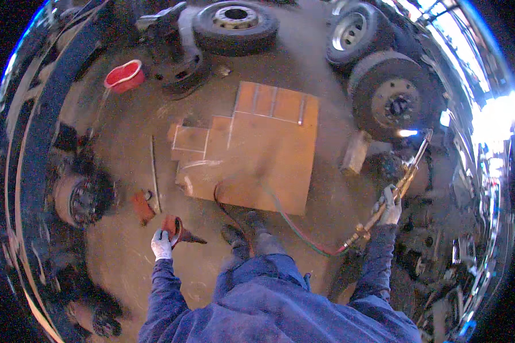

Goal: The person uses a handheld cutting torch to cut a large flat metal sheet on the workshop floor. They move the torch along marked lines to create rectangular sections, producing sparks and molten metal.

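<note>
I have the right hand (pixel 391 207) in a work glove, its fingers wrapped around the body of a brass-coloured torch (pixel 405 179); no gap between fingers and torch shows. The torch slants up and away to the right of those fingers, with a bright flame (pixel 407 133) at its tip, well beyond them. Behind the fingers, a red and green hose pair (pixel 310 244) trails off to their left.

On the other side, I see the gloved left hand (pixel 162 244) with its fingers curled on the near edge of a reddish funnel-shaped piece (pixel 171 224), whose dark, narrow end points right, away from them. How firmly they grip, I cannot tell. Just beyond these fingers, slightly left, lies a second reddish piece (pixel 143 207), and beside it a thin rod (pixel 154 171) runs farther out.

Between the two sets of fingers and ahead of both, a cardboard sheet (pixel 263 157) lies on the floor (pixel 126 126). A pale block (pixel 356 153) sits ahead and left of the right fingers, near a wheel (pixel 397 103).
</note>
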`<action>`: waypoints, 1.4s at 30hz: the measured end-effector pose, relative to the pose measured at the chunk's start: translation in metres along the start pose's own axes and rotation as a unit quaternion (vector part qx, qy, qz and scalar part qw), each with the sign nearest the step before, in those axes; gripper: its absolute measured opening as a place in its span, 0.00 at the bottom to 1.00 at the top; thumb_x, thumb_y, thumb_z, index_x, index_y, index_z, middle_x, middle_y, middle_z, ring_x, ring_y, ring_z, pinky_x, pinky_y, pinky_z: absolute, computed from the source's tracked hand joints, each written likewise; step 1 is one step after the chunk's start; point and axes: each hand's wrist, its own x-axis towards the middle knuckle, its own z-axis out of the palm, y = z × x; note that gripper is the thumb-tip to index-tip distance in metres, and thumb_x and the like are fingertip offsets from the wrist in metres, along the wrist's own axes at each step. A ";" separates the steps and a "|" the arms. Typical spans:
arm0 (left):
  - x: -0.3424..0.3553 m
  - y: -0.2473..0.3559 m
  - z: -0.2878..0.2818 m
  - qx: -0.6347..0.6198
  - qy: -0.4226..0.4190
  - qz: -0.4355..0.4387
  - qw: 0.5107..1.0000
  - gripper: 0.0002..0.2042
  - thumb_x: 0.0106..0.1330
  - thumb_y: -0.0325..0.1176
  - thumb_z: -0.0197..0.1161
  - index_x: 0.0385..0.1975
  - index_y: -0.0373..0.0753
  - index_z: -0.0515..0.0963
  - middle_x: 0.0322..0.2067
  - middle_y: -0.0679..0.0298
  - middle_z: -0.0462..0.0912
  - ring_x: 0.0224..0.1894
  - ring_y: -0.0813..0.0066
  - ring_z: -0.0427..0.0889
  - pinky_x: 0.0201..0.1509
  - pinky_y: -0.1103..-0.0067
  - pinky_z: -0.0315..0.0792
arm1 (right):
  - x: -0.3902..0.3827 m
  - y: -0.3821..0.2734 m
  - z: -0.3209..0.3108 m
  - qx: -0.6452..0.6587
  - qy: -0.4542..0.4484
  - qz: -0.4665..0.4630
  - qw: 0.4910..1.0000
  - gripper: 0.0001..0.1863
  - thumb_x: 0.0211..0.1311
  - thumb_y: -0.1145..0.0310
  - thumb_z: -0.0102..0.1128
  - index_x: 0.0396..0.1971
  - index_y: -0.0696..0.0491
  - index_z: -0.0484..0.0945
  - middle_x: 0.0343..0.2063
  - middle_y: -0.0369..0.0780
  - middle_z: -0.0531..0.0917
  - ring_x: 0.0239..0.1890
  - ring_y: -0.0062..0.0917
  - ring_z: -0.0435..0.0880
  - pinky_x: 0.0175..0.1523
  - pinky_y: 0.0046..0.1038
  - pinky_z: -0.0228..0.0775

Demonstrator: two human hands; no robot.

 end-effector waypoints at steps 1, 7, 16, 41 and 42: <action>0.009 0.010 -0.001 -0.022 -0.029 -0.004 0.999 0.16 0.69 0.36 0.64 0.47 0.29 0.83 0.42 0.53 0.88 0.42 0.63 0.85 0.51 0.69 0.78 | -0.015 -0.008 -0.019 -0.022 0.004 -0.002 1.000 0.19 0.67 0.62 0.69 0.54 0.48 0.74 0.18 0.32 0.74 0.11 0.22 0.73 0.16 0.27 0.68; 0.075 0.069 0.058 0.146 -0.173 0.165 0.960 0.12 0.65 0.33 0.66 0.44 0.33 0.85 0.40 0.52 0.89 0.42 0.58 0.88 0.51 0.68 0.78 | -0.133 0.004 -0.142 -0.159 0.100 0.040 0.981 0.19 0.64 0.64 0.72 0.53 0.50 0.79 0.20 0.32 0.78 0.13 0.20 0.75 0.18 0.24 0.67; 0.107 0.180 0.238 0.237 -0.206 0.274 0.909 0.18 0.67 0.43 0.61 0.56 0.51 0.83 0.50 0.56 0.88 0.53 0.53 0.86 0.63 0.63 0.75 | -0.195 0.043 -0.260 -0.171 0.262 0.035 0.949 0.22 0.64 0.67 0.71 0.56 0.53 0.77 0.25 0.34 0.80 0.19 0.19 0.78 0.23 0.24 0.72; 0.053 0.175 0.323 0.224 -0.566 0.190 0.770 0.21 0.70 0.49 0.58 0.52 0.40 0.83 0.50 0.49 0.86 0.55 0.49 0.83 0.61 0.62 0.75 | -0.074 -0.006 -0.206 -0.500 0.177 -0.057 0.846 0.27 0.53 0.76 0.77 0.54 0.60 0.81 0.41 0.34 0.85 0.40 0.18 0.80 0.47 0.25 0.76; 0.077 0.178 0.322 0.236 -0.552 0.212 0.771 0.21 0.70 0.48 0.58 0.52 0.40 0.84 0.50 0.49 0.86 0.55 0.49 0.83 0.61 0.62 0.76 | -0.078 0.000 -0.187 -0.439 0.162 -0.086 0.879 0.27 0.52 0.76 0.77 0.55 0.60 0.81 0.42 0.34 0.86 0.40 0.18 0.80 0.48 0.25 0.76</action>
